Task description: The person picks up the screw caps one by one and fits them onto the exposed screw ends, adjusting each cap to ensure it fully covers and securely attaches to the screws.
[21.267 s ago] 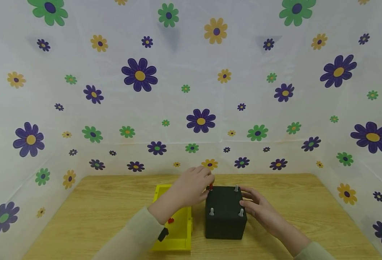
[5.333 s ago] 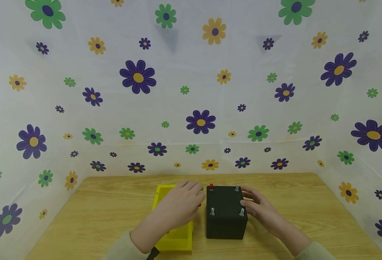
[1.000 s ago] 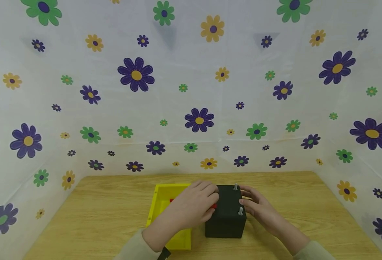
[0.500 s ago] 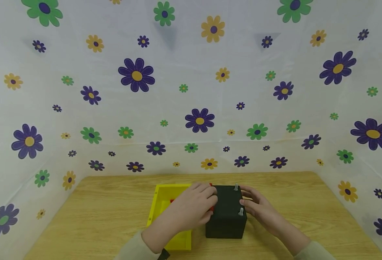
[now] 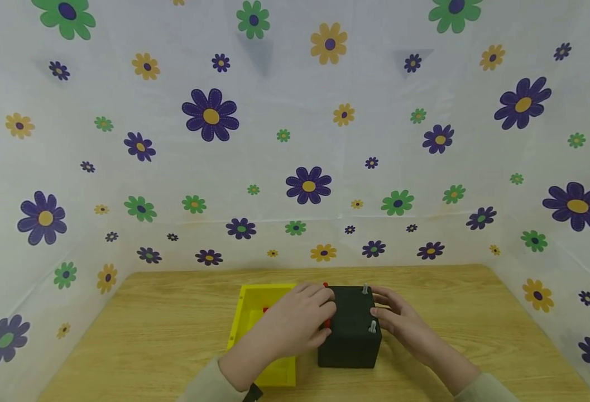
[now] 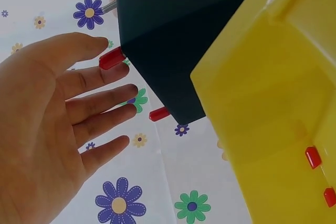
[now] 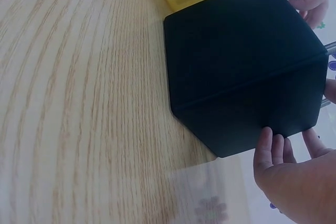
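Observation:
A black box (image 5: 351, 312) stands on the table, with bare metal posts (image 5: 372, 326) along its right side. One red cap (image 5: 325, 285) sits at the back left corner. At the front left, my left hand (image 5: 297, 318) has thumb and index finger on either side of a second red cap (image 6: 111, 59), pinching it where the post is hidden. The other left fingers are spread apart in the left wrist view. My right hand (image 5: 407, 324) rests its fingertips against the box's right side, the thumb near the top edge.
Close to the box's left side lies a yellow tray (image 5: 288, 379), partly covered by my left forearm. Loose red caps (image 6: 313, 157) lie inside it. A flower-patterned white sheet (image 5: 295, 78) surrounds the wooden table (image 5: 174, 312) at the back and sides.
About 5 s ago my left hand was over the tray's right edge; it has moved right to the box's front left post with a red cap. My right hand has stayed in place.

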### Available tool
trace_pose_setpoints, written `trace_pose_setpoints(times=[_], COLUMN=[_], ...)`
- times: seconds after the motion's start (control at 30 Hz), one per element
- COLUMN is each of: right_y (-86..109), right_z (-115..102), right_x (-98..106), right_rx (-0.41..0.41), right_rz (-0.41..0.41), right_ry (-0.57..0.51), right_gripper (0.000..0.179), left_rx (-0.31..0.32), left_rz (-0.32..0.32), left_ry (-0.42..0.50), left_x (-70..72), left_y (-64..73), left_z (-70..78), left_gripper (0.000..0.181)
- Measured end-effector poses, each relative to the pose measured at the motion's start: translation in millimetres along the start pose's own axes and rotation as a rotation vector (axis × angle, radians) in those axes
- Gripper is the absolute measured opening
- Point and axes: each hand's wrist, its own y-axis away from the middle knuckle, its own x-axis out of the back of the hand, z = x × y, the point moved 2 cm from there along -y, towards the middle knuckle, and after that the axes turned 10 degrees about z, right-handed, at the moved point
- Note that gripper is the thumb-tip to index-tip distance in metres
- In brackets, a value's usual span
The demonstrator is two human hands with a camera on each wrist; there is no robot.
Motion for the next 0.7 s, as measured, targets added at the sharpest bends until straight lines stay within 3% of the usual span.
trace_pose_setpoints(times=[0.7], right_y=[0.7], right_z=[1], right_x=[0], right_rx=[0.001], right_rz=[-0.008], right_ry=[-0.005], right_gripper=[0.068], left_rx=[-0.052], left_rz=[0.064], left_ry=[-0.025], left_x=[13.8], left_y=[6.3], left_z=[2.2], left_gripper=[0.024])
